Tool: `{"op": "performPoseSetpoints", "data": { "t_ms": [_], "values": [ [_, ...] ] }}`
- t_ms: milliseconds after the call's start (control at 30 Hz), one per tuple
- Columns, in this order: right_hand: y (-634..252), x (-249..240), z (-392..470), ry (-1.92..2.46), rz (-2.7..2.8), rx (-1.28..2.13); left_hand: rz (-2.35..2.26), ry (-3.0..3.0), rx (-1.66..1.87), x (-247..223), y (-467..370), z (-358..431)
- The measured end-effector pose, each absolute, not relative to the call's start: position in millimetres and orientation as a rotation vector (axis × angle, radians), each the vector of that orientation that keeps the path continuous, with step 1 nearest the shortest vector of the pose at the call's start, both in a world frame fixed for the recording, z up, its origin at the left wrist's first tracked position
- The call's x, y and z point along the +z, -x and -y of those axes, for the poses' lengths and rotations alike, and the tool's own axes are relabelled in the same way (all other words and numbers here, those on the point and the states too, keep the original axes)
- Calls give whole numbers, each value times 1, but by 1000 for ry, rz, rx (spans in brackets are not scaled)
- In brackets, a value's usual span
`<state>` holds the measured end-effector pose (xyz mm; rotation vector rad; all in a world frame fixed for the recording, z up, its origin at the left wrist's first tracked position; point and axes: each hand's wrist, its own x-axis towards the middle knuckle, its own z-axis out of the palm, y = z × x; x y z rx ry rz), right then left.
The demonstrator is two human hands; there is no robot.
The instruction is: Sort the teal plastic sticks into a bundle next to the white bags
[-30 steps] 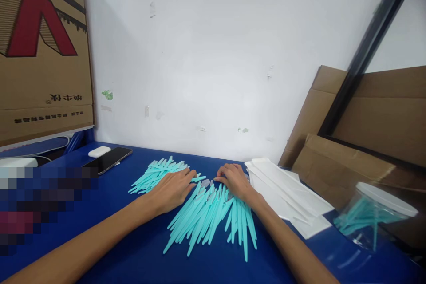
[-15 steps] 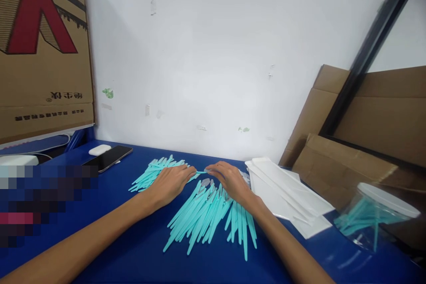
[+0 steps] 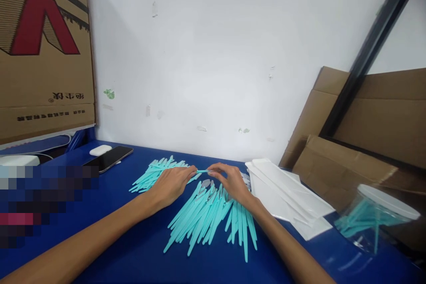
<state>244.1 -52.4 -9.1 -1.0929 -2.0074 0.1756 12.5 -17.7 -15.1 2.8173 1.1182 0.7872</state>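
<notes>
Between my two hands a slim teal eyebrow razor (image 3: 202, 171) is held level, pinched at both ends. My left hand (image 3: 175, 181) grips its left end with thumb and fingertips. At the right end, the fingertips of my right hand (image 3: 231, 179) close on it; they hide its tip. Under and in front of my hands a heap of teal razors (image 3: 203, 217) with greyish ends lies fanned out, handles towards me. A smaller group (image 3: 241, 226) sits below my right wrist. Another pile (image 3: 151, 175) lies behind my left hand, partly covered by it.
White flat packets (image 3: 289, 191) are stacked to the right. Beyond them stands a clear tub (image 3: 369, 217) with a white lid and teal sticks inside. A phone (image 3: 115, 158) and a white case (image 3: 100, 150) lie at the back left. Cardboard boxes (image 3: 46, 75) flank the blue table (image 3: 133, 248).
My right fingers have shifted slightly at the razor's right end, with the knuckles a little more arched. My left hand stays in place, and the piles look the same.
</notes>
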Motion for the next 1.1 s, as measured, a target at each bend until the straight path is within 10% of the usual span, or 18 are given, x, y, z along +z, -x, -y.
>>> {"op": "performPoseSetpoints", "data": {
  "t_ms": [867, 1100],
  "values": [
    [-298, -32, 27, 1712, 2135, -374, -1699, -2907, 564, -9, 0, 3],
    [-298, -40, 25, 1779, 2221, -196, -1249, -2953, 518, -2, -7, 25]
  ]
}}
